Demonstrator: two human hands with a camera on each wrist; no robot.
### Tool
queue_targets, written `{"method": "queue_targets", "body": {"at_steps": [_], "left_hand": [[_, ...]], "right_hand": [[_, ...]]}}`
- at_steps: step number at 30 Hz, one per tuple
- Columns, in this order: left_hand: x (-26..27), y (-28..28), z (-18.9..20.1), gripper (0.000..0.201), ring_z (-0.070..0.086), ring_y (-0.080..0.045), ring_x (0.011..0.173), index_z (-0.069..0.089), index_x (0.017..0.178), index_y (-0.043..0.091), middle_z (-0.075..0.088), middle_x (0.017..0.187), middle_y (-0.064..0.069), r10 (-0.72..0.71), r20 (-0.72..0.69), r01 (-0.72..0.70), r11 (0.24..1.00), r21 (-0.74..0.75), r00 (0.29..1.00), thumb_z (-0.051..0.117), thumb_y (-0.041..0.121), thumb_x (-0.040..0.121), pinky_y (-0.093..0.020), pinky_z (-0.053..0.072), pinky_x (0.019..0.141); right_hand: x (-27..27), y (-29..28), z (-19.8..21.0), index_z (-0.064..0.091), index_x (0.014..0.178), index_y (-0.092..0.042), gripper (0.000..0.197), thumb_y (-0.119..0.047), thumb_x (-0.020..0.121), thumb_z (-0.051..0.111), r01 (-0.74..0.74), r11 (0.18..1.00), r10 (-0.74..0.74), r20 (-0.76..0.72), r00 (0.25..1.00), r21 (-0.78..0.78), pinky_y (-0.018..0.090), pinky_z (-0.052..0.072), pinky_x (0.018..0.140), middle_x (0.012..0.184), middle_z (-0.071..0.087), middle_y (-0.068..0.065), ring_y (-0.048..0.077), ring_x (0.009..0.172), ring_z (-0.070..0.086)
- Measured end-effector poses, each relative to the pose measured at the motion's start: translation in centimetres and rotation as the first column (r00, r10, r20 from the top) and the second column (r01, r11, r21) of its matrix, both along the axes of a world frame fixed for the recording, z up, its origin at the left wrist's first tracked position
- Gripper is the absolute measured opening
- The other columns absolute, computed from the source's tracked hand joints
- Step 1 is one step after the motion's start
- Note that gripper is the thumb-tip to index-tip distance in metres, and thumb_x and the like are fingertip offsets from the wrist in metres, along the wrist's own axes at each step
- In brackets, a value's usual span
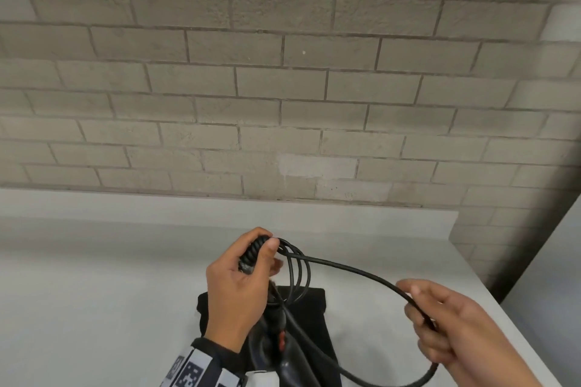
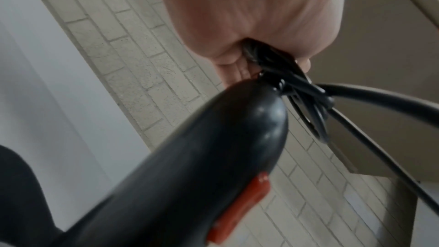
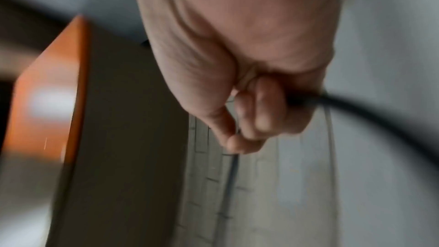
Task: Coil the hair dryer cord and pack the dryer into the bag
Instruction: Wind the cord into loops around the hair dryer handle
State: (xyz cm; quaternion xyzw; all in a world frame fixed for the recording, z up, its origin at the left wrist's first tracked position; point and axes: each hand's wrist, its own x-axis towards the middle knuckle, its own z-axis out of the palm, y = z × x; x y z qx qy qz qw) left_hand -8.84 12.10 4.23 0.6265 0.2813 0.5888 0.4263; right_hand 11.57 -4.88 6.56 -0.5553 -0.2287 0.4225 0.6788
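My left hand (image 1: 242,280) grips several loops of the black hair dryer cord (image 1: 298,273) above the table, thumb pressed on top of the coil. The dark dryer (image 2: 190,166), with its red switch (image 2: 240,211), hangs below that hand, over the black bag (image 1: 314,320) lying flat on the table. From the coil a loose length of cord (image 1: 361,273) runs right to my right hand (image 1: 440,327), which pinches it and lets the rest curve down and back toward the dryer. The right wrist view is blurred but shows fingers (image 3: 263,112) curled round the cord (image 3: 356,110).
The grey table (image 1: 94,292) stands against a pale brick wall (image 1: 283,88). Its right edge (image 1: 490,289) drops off beside my right hand. An orange-edged panel (image 3: 52,91) shows blurred in the right wrist view.
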Motion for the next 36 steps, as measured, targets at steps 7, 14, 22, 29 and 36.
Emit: {"method": "queue_targets", "body": {"at_steps": [7,14,22,29,36], "left_hand": [[0.7,-0.7,0.2,0.013,0.063,-0.022,0.041,0.071,0.090,0.027,0.065,0.063,0.003,0.019,-0.029,-0.019,1.000,0.003,0.999,0.068,0.035,0.080,-0.025,0.055,0.051],[1.3,-1.0,0.2,0.006,0.063,-0.021,0.041,0.071,0.085,0.032,0.064,0.062,0.001,0.020,-0.038,-0.018,0.999,0.047,0.999,0.069,0.036,0.081,-0.021,0.052,0.049],[0.5,-0.2,-0.1,0.008,0.074,-0.016,0.068,0.070,0.088,0.036,0.072,0.078,0.008,0.026,-0.042,-0.023,0.997,0.079,0.999,0.067,0.041,0.083,-0.034,0.062,0.069],[1.7,-1.6,0.1,0.009,0.072,-0.020,0.074,0.072,0.090,0.037,0.072,0.080,0.007,-0.093,-0.066,0.097,0.994,0.056,0.993,0.070,0.038,0.081,-0.040,0.062,0.074],[1.9,-0.9,0.3,0.006,0.071,-0.013,0.072,0.073,0.084,0.035,0.073,0.077,0.009,-0.031,-0.043,0.032,0.999,0.025,0.999,0.071,0.037,0.079,-0.016,0.054,0.068]], "right_hand": [[-3.7,1.4,-3.3,0.063,0.096,-0.020,0.020,-0.015,0.081,0.075,0.548,0.813,-0.528,0.645,0.553,0.195,0.005,0.046,0.069,0.097,0.063,0.008,0.017,0.080,0.058],[-11.2,3.5,-3.0,0.060,0.089,-0.040,0.017,-0.053,0.077,0.060,0.095,0.995,-0.058,0.857,0.512,0.011,0.006,0.043,0.077,0.087,0.063,-0.017,-0.002,0.087,0.059],[-8.5,2.8,-2.2,0.075,0.087,-0.023,0.017,-0.017,0.092,0.060,-0.164,0.974,0.064,0.498,0.865,0.159,0.034,0.051,0.066,0.069,0.068,0.010,0.017,0.059,0.057],[-5.9,1.8,-3.9,0.074,0.085,0.002,0.075,-0.057,0.041,0.091,-0.101,0.956,0.066,0.134,0.989,0.277,0.029,0.050,0.052,0.059,0.059,0.017,0.021,0.048,0.051],[-6.4,1.6,-3.8,0.078,0.079,-0.017,0.012,-0.016,0.084,0.067,0.205,0.880,-0.355,0.307,0.883,0.428,0.024,0.047,0.047,0.058,0.064,0.016,0.020,0.045,0.050]]}}
